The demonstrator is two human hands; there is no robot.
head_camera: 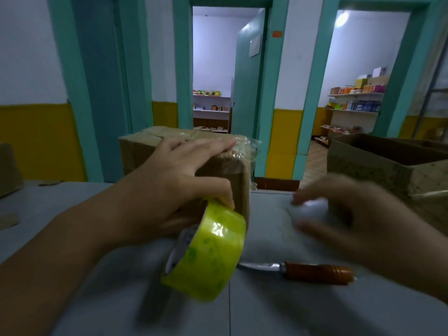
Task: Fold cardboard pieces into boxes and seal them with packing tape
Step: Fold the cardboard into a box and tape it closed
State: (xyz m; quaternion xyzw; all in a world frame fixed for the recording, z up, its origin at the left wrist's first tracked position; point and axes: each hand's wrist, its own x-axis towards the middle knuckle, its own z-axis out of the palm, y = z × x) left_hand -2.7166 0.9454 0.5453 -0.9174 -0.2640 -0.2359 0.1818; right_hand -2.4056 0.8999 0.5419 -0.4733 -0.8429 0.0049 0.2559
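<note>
A small closed cardboard box stands on the grey table, with crumpled clear tape along its top right edge. My left hand lies over the box's near right corner, fingers stretched flat across the top and thumb pressing down on the front face. A roll of yellow-green packing tape hangs tilted just below that thumb, against the box front. My right hand is blurred, hovering above the table to the right of the box, fingers loosely spread and holding nothing.
A knife with a brown wooden handle lies on the table in front of me, blade pointing left toward the roll. A large open cardboard box stands at the right. More cardboard and scraps sit at the left edge.
</note>
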